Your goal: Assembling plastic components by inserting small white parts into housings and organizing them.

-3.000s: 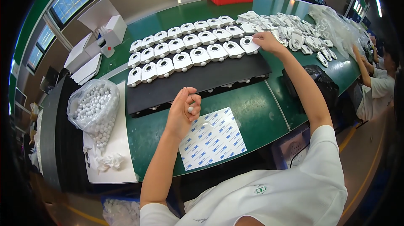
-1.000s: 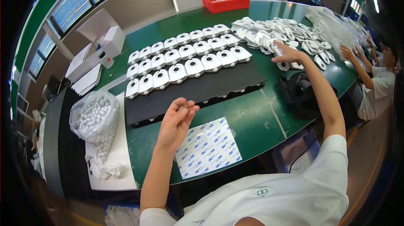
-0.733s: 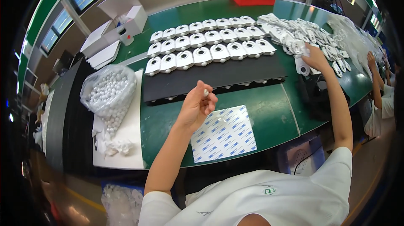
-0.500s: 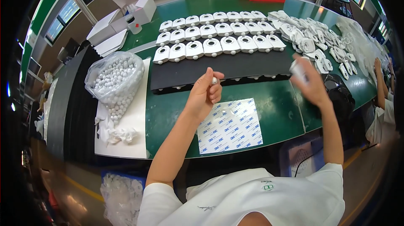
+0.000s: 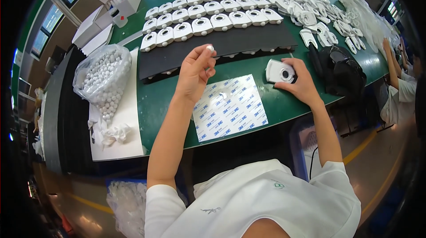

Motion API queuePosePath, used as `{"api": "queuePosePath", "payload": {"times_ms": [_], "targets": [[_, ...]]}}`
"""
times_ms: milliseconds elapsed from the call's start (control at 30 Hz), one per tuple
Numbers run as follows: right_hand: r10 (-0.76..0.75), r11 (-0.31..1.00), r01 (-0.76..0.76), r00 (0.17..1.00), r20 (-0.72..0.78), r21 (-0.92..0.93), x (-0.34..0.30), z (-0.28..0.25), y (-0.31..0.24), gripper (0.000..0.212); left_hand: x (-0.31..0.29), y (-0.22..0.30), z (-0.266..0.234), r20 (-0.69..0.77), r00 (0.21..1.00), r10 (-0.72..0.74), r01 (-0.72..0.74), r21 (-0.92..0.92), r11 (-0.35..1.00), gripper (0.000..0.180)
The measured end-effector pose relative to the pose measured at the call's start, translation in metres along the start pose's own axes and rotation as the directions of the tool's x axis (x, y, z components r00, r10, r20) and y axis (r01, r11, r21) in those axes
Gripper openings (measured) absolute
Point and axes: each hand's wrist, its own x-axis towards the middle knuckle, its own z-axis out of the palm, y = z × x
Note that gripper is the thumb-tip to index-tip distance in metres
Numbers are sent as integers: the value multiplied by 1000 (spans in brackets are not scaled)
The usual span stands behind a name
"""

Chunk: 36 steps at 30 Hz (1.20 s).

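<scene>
Three rows of white housings [image 5: 202, 27] stand on the black board [image 5: 177, 58], along its far part; the strip of the board nearest you is bare. A white ball shows at the near edge of most front-row housings.

Your left hand [image 5: 195, 76] is raised in front of the board. Its thumb and forefinger are together, clamped on one small ball [image 5: 210, 48]; the other fingers curl toward the palm.

Your right hand [image 5: 302, 82] is clamped on one loose housing [image 5: 276, 70], thumb on the near side and fingers on the far side. This housing is to the right of the sheet [image 5: 230, 114], its dark ring toward your palm. You cannot tell whether it touches the counter [image 5: 151, 100]. The ball and the loose housing are well apart.

The sheet, white with blue print, lies flat on the counter between your forearms. To your left, a clear bag [image 5: 81, 88] of balls rests on a white panel [image 5: 128, 118], with crumpled tissue [image 5: 116, 133] just nearer to you. To your right, a pile of white parts [image 5: 301, 9] lies beyond a black bundle [image 5: 341, 71], beside clear film [image 5: 364, 11].
</scene>
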Motion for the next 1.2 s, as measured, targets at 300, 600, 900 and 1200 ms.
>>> {"api": "queuePosePath", "payload": {"times_ms": [300,600,900,1200], "targets": [[162,923,-86,971,-177,375,-13,6,17,20,-4,4,12,27,999,22,-23,54,998,25],[240,714,-160,970,-24,681,-10,15,-30,17,-5,3,3,27,999,38,-39,57,998,25],[134,662,-265,962,237,701,6,71,-79,24,1,1,-2,-8,1000,25,-25,19,999,22],[157,712,-245,969,191,658,3,81,-82,21,-1,0,0,-5,1000,-15,15,14,1000,27]]}}
